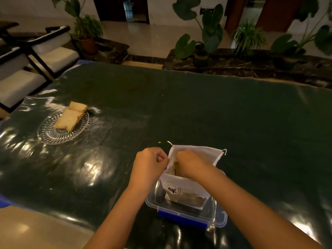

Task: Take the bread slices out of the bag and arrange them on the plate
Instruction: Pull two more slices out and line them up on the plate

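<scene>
A white bread bag (pixel 201 153) stands upright in a clear plastic box (pixel 215 218) near the table's front edge. My left hand (pixel 150 162) pinches the bag's left rim and holds it open. My right hand (pixel 188 164) reaches down into the bag's mouth, its fingers hidden inside next to a brown slice (pixel 177 168); whether it grips the slice I cannot tell. Far to the left sits a clear glass plate (pixel 53 137) with three bread slices (pixel 69 119) lying overlapped in a row on it.
The table is covered with a dark green glossy sheet (pixel 197 108). A few crumbs (pixel 159 142) lie just beyond the bag. Chairs (pixel 41 56) stand past the table's left edge, and potted plants (pixel 201 51) line the far side.
</scene>
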`<control>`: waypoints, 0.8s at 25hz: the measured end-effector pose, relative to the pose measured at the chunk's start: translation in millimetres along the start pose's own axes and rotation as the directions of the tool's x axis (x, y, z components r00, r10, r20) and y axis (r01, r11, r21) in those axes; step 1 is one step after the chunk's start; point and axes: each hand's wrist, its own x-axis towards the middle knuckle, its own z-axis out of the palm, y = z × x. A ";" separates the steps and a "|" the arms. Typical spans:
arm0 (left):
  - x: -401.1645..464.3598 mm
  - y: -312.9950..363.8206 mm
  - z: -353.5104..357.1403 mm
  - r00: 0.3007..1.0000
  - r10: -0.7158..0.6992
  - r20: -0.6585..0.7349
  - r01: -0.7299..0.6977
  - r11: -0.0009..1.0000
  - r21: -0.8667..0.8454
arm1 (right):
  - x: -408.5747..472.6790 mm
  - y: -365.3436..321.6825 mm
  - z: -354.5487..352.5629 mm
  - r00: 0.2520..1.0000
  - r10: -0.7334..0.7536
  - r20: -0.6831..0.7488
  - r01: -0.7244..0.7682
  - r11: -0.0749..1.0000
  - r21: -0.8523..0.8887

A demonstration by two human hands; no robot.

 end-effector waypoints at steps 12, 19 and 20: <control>3.7 -3.5 0.2 0.999 0.008 0.044 -0.005 0.998 -0.069 | 24.8 39.9 42.3 0.993 0.100 -0.060 -0.079 0.955 0.287; 6.7 -10.5 -0.4 0.999 0.008 0.053 -0.004 0.997 -0.076 | 24.1 41.9 43.4 0.987 0.121 -0.111 -0.074 0.933 0.353; 7.7 -11.8 -0.5 0.999 0.006 0.051 -0.002 0.997 -0.077 | 22.3 44.9 42.4 0.987 0.095 -0.130 -0.043 0.935 0.353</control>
